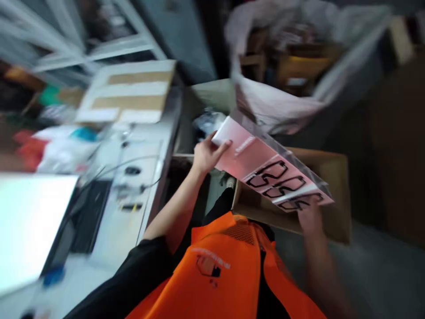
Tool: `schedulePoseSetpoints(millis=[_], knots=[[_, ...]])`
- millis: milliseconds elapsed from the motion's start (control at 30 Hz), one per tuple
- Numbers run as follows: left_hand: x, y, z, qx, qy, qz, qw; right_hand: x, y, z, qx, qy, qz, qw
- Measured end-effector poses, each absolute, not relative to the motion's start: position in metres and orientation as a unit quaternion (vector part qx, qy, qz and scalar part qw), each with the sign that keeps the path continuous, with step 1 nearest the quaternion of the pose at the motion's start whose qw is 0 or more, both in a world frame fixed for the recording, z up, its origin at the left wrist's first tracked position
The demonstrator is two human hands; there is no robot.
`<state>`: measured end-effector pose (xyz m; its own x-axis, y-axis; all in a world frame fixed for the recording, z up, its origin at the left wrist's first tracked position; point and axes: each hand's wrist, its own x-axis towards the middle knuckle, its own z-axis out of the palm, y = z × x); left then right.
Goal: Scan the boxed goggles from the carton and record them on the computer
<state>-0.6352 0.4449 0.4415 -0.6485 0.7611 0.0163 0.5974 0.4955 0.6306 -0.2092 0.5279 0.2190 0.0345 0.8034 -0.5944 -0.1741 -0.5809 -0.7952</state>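
Observation:
A flat pink-white box (pixel 265 170) printed with black glasses shapes is held between my two hands, tilted down to the right. My left hand (pixel 207 153) grips its upper left end, thumb on top. My right hand (pixel 310 217) holds its lower right end from beneath, fingers mostly hidden and blurred. Under the box sits an open brown cardboard carton (pixel 332 177). I wear an orange vest (pixel 226 274) over black sleeves.
To the left is a white desk (pixel 133 199) with a bright laptop screen (pixel 29 221), a keyboard, cables and a taped cardboard box (pixel 129 91). A large white plastic bag (pixel 282 102) full of goods stands behind the carton. Grey floor lies on the right.

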Motion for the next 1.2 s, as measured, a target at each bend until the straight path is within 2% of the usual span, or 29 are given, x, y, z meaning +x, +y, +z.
schedulePoseSetpoints(millis=[67, 167, 333, 467, 667, 800, 933, 1200], knots=[[-0.625, 0.367, 0.477, 0.343, 0.863, 0.363, 0.08, -0.216, 0.535, 0.255, -0.564, -0.322, 0.676, 0.347], [-0.619, 0.241, 0.517, 0.236, 0.88, 0.412, -0.006, -0.269, 0.53, 0.296, -0.477, -0.438, 0.718, 0.256], [-0.592, 0.02, 0.551, 0.003, 0.9, 0.416, -0.131, -0.415, 0.451, 0.347, -0.341, -0.6, 0.717, 0.096], [-0.544, -0.144, 0.535, -0.215, 0.891, 0.362, -0.169, -0.523, 0.33, 0.374, -0.278, -0.668, 0.689, 0.041], [-0.505, -0.343, 0.458, -0.445, 0.831, 0.306, -0.128, -0.667, 0.105, 0.392, -0.155, -0.761, 0.624, -0.085], [-0.521, -0.426, 0.402, -0.52, 0.792, 0.312, -0.074, -0.75, -0.019, 0.382, -0.102, -0.829, 0.523, -0.169], [-0.557, -0.471, 0.352, -0.538, 0.776, 0.327, -0.014, -0.82, -0.097, 0.356, -0.087, -0.875, 0.439, -0.181], [-0.594, -0.5, 0.298, -0.488, 0.795, 0.354, 0.061, -0.877, -0.133, 0.325, -0.116, -0.919, 0.32, -0.197]])
